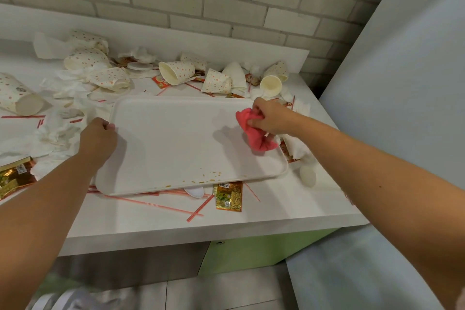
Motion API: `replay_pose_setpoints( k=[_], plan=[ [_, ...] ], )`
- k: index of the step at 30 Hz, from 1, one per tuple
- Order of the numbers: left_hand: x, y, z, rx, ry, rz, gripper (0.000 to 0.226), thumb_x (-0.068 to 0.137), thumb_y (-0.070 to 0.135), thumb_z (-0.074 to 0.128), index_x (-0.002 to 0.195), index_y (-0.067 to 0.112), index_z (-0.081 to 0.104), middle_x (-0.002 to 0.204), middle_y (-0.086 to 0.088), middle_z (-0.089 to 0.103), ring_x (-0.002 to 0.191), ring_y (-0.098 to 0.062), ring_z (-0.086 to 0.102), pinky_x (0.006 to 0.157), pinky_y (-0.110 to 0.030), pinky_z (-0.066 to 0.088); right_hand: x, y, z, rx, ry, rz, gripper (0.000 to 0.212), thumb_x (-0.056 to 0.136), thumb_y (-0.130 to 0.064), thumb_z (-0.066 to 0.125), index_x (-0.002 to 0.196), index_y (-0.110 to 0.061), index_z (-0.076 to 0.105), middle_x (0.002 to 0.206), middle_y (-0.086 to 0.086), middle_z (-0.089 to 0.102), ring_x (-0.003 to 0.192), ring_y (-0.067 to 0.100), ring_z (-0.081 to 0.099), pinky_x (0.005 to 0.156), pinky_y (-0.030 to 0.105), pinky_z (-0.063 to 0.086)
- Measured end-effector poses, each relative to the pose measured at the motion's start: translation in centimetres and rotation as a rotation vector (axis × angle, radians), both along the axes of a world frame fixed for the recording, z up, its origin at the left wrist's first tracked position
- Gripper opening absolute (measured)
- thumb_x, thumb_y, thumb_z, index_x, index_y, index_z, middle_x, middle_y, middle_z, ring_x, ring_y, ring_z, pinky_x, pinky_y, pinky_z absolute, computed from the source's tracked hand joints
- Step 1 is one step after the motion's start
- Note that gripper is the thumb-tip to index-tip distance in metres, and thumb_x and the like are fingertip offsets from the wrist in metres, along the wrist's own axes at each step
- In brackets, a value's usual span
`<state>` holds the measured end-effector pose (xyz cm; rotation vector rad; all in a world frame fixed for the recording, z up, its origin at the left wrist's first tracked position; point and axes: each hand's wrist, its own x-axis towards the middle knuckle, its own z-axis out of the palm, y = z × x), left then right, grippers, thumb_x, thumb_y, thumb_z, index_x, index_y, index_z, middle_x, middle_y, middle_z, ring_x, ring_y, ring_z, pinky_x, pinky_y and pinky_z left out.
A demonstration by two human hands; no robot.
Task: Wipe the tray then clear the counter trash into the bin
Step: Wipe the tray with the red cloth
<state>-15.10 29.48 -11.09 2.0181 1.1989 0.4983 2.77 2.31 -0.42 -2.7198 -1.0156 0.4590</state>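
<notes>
A white rectangular tray [176, 138] lies on the white counter [156, 219], resting on some of the litter. My left hand [98, 141] grips the tray's left rim. My right hand [270, 118] is closed on a bunched red cloth [254, 133] that rests on the tray's right end. Small brown specks [206, 178] dot the tray near its front edge. Trash surrounds the tray: spotted paper cups [176, 72], crumpled napkins [68, 85], red straws [161, 205] and sauce sachets [227, 195].
A brick wall runs behind the counter and a grey panel [402, 83] stands to the right. Green cabinet fronts [251, 251] sit under the counter. A white plastic spoon [308, 176] lies right of the tray. A foil wrapper [15, 176] lies at the left edge.
</notes>
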Motion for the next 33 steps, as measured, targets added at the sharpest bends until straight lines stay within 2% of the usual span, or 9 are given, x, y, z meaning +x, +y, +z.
replay_pose_setpoints(
  k=[3, 8, 12, 16, 21, 25, 28, 31, 33],
  plan=[
    [0.1, 0.0, -0.1, -0.008, -0.01, 0.011, 0.032, 0.099, 0.015, 0.037, 0.116, -0.008, 0.05, 0.121, -0.03, 0.052, 0.112, -0.043, 0.048, 0.088, -0.042, 0.038, 0.6, -1.1, -1.9, -0.165, 0.022, 0.03, 0.026, 0.094, -0.026, 0.052, 0.113, -0.01, 0.044, 0.111, 0.012, 0.058, 0.085, 0.02, 0.052, 0.068, 0.029, 0.045],
    [0.2, -0.1, 0.0, -0.05, -0.034, 0.065, 0.031, 0.098, 0.016, 0.039, 0.116, -0.006, 0.052, 0.122, -0.027, 0.053, 0.113, -0.04, 0.049, 0.085, -0.037, 0.038, 0.2, -2.0, -3.5, -0.251, 0.108, 0.022, 0.021, 0.09, -0.029, 0.055, 0.098, -0.017, 0.039, 0.104, 0.008, 0.042, 0.071, 0.021, 0.054, 0.052, 0.027, 0.048],
    [0.1, -0.2, 0.1, -0.049, -0.052, 0.075, 0.031, 0.098, 0.015, 0.04, 0.114, -0.008, 0.053, 0.121, -0.027, 0.055, 0.113, -0.04, 0.05, 0.091, -0.041, 0.04, -1.0, -2.2, -4.4, -0.332, 0.113, 0.024, 0.022, 0.09, -0.032, 0.052, 0.1, -0.021, 0.036, 0.114, 0.007, 0.035, 0.093, 0.029, 0.051, 0.065, 0.033, 0.053],
    [0.0, -0.2, 0.4, -0.059, -0.058, 0.077, 0.031, 0.098, 0.015, 0.041, 0.115, -0.008, 0.054, 0.121, -0.027, 0.055, 0.114, -0.04, 0.05, 0.093, -0.041, 0.039, -2.7, -1.5, -4.9, -0.363, -0.009, 0.16, 0.026, 0.093, -0.032, 0.047, 0.113, -0.016, 0.042, 0.125, 0.011, 0.037, 0.088, 0.024, 0.047, 0.075, 0.03, 0.039],
    [0.0, -0.1, 0.4, -0.067, -0.062, 0.068, 0.031, 0.097, 0.015, 0.042, 0.116, -0.008, 0.054, 0.122, -0.026, 0.055, 0.113, -0.039, 0.05, 0.09, -0.039, 0.04, -5.0, 0.4, -5.3, -0.317, -0.043, 0.279, 0.037, 0.089, -0.028, 0.057, 0.122, -0.016, 0.046, 0.125, 0.011, 0.039, 0.102, 0.03, 0.055, 0.084, 0.033, 0.045],
    [-0.1, -0.3, 0.4, -0.06, -0.075, 0.055, 0.03, 0.098, 0.015, 0.041, 0.113, -0.007, 0.054, 0.116, -0.025, 0.057, 0.09, -0.026, 0.044, 0.079, -0.032, 0.034, -6.4, 2.3, -5.3, -0.251, -0.036, 0.356, 0.038, 0.088, -0.027, 0.061, 0.122, -0.016, 0.048, 0.123, 0.009, 0.04, 0.102, 0.027, 0.052, 0.078, 0.031, 0.042],
    [-0.2, -0.2, 0.4, -0.036, -0.081, 0.037, 0.017, 0.098, 0.014, 0.039, 0.098, 0.003, 0.052, 0.091, -0.014, 0.054, 0.09, -0.023, 0.042, 0.077, -0.03, 0.032, -7.6, 3.8, -5.6, -0.206, -0.051, 0.38, 0.038, 0.089, -0.028, 0.059, 0.123, -0.017, 0.047, 0.121, 0.01, 0.041, 0.102, 0.027, 0.049, 0.075, 0.03, 0.039],
    [0.0, -0.4, 1.3, 0.009, -0.092, 0.012, 0.017, 0.099, 0.014, 0.038, 0.099, 0.004, 0.052, 0.095, -0.014, 0.048, 0.093, -0.029, 0.045, 0.08, -0.035, 0.035, -8.3, 4.8, -6.2, -0.109, -0.073, 0.31, 0.035, 0.093, -0.03, 0.052, 0.125, -0.017, 0.045, 0.12, 0.011, 0.042, 0.103, 0.031, 0.051, 0.076, 0.032, 0.04],
    [-0.1, -0.5, 2.0, 0.041, -0.109, 0.005, 0.029, 0.099, 0.016, 0.038, 0.11, -0.005, 0.055, 0.1, -0.021, 0.053, 0.104, -0.036, 0.051, 0.085, -0.04, 0.038, -7.9, 4.7, -5.9, 0.031, 0.023, 0.179, 0.028, 0.095, -0.03, 0.049, 0.119, -0.017, 0.046, 0.111, 0.011, 0.045, 0.088, 0.032, 0.056, 0.072, 0.033, 0.043]
  ],
)
